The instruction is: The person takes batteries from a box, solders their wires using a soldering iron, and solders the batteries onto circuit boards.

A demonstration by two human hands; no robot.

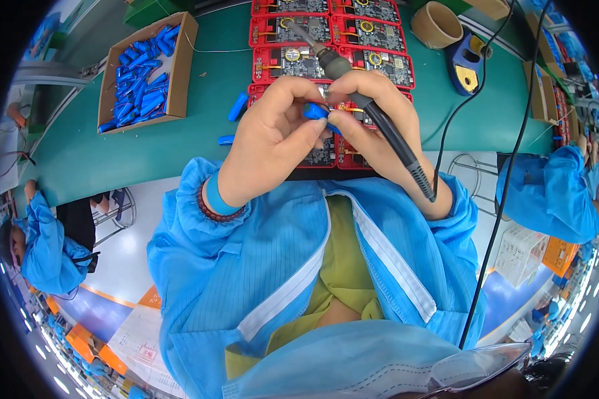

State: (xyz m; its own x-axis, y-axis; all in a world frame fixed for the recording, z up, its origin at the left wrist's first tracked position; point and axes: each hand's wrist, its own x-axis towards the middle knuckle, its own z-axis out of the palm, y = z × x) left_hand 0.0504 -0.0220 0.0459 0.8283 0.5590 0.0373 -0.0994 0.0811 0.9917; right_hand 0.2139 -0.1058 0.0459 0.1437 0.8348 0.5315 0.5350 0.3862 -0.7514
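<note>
Of your hands, the left [269, 133] is curled closed on a blue cell [315, 111], held above the red cases [291, 62] of circuit boards on the green desk [221, 70]. Your right [387, 110] grips the soldering iron [336, 66], thumb and forefinger nearly together beside the cell; I can't tell if they touch it. Two loose cells [237, 106] lie left of the cases, near a cardboard box [182, 70] holding more.

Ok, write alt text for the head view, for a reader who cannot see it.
A person's left hand pinches a blue cylinder, close to the right hand, which has a soldering iron tucked in it. Below, red cases hold circuit boards on a green table; a cardboard box of blue cylinders stands left, a blue holder with a yellow pad right.
</note>
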